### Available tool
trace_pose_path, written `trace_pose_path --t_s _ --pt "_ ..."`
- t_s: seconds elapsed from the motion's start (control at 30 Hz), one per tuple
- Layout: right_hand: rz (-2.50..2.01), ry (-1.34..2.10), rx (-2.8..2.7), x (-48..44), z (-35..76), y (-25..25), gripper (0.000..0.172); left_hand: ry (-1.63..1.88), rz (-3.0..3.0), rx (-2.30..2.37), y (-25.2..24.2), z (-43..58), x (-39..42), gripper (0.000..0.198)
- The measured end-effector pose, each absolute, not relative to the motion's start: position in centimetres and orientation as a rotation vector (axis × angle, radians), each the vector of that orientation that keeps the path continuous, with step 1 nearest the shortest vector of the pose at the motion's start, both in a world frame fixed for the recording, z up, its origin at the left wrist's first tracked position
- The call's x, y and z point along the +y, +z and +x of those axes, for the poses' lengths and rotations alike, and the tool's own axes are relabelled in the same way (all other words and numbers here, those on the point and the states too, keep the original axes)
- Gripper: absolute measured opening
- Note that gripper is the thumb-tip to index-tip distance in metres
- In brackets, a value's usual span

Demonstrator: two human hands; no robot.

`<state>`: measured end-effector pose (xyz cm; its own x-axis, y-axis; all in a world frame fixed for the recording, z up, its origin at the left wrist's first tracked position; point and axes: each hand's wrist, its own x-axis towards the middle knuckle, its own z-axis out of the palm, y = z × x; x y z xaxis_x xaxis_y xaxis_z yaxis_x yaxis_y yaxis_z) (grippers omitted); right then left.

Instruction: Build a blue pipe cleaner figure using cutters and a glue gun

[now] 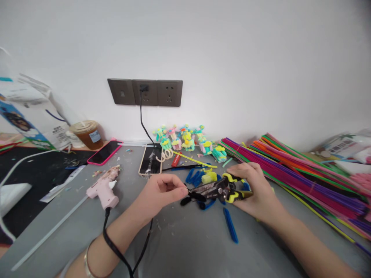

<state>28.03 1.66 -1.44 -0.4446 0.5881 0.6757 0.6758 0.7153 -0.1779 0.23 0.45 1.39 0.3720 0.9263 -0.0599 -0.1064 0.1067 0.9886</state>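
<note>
My right hand point(256, 189) is wrapped round the black and yellow handles of a pair of wire-stripping pliers point(216, 191), whose jaws point left. Thumb and fingertips of my left hand point(164, 193) pinch a black pipe cleaner point(193, 195) right by the jaw tips. Whether the jaws touch it I cannot tell. Behind and under the pliers lie several blue pipe cleaner pieces point(194, 177) and a yellow fuzzy piece point(209, 177). Closer to me, one short blue pipe cleaner point(230, 225) lies alone on the grey table point(185, 247).
A pink glue gun point(103, 189) with its cord lies at left, near two phones point(106, 151) point(150, 159). Small pastel pipe cleaner figures point(188, 139) stand along the wall. Bundles of coloured pipe cleaners point(301, 177) fill the right. A drink cup point(88, 135) stands at back left.
</note>
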Motion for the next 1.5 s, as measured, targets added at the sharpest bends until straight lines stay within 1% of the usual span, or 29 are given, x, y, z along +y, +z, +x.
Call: trace_pose_path --t_s 0.43,0.67,1.0,1.23,1.5 --pt "-0.929 -0.162 -2.181 1.58 27.55 -0.88 0.034 0.941 1.224 0.809 1.21 0.17 0.42 0.036" --pt "-0.927 -0.133 -2.168 1.56 27.58 -1.16 0.036 0.963 1.249 0.770 1.19 0.14 0.41 0.035" --pt "-0.952 -0.143 -2.123 1.72 27.81 -1.18 0.035 0.941 1.219 0.789 0.79 -0.13 0.34 0.025" --pt "-0.974 -0.090 -2.059 1.74 28.03 -1.47 0.033 0.979 1.191 0.804 0.93 -0.07 0.34 0.033" --pt "-0.965 -0.095 -2.046 1.74 28.17 -1.84 0.035 0.974 1.175 0.798 1.06 -0.04 0.38 0.032"
